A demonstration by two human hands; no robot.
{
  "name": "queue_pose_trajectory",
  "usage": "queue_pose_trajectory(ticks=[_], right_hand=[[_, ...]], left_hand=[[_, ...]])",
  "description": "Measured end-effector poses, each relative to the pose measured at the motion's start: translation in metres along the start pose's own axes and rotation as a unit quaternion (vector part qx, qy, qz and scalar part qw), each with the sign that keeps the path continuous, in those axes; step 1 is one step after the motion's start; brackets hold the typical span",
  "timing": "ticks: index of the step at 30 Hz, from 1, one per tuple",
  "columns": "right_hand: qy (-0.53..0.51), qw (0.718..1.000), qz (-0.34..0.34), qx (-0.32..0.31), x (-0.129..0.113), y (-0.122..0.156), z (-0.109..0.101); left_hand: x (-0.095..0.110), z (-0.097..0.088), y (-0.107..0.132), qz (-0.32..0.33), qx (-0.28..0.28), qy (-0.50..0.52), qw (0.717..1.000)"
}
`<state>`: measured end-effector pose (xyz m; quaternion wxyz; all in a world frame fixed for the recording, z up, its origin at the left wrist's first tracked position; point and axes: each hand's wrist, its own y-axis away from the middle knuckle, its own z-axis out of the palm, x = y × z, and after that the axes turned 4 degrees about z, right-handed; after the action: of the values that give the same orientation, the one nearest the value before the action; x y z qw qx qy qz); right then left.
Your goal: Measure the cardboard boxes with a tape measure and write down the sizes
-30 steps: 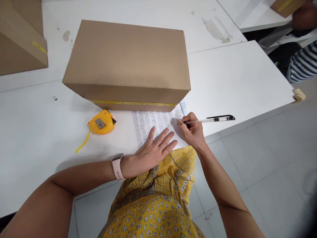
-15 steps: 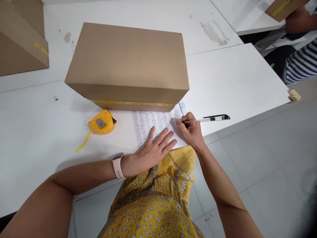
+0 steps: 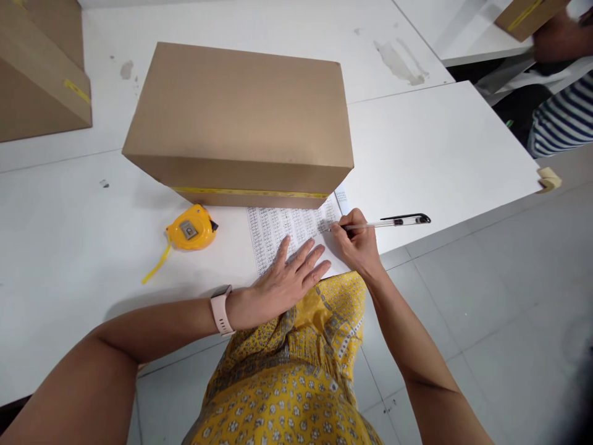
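Observation:
A sheet of paper point(image 3: 273, 232) covered in rows of small handwriting lies at the table's front edge. My left hand point(image 3: 290, 278) rests flat across its lower part, fingers spread. In my right hand point(image 3: 356, 244) is a pen point(image 3: 401, 220) with a clear barrel and black cap, its tip at the sheet's right side. Just beyond the paper stands a closed cardboard box point(image 3: 241, 111), which hides the sheet's far end. A yellow tape measure point(image 3: 192, 228) sits left of the paper, a short length of its blade pulled out.
Another cardboard box point(image 3: 41, 80) stands at the far left of the white table point(image 3: 426, 148). At the upper right, a person in a striped garment point(image 3: 565, 120) is beside a further box point(image 3: 528, 17). A roll of tape point(image 3: 550, 179) shows at the table's right corner.

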<state>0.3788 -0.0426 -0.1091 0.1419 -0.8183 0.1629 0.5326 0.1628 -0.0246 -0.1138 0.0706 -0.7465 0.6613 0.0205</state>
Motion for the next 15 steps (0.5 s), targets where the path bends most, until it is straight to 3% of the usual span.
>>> queue_pose_trajectory(ticks=[15], right_hand=[[0.0,1.0,0.002,0.001,-0.0003,0.0007,-0.0008]], left_hand=[[0.0008,0.0026,0.0005,-0.004,0.014,0.002,1.0]])
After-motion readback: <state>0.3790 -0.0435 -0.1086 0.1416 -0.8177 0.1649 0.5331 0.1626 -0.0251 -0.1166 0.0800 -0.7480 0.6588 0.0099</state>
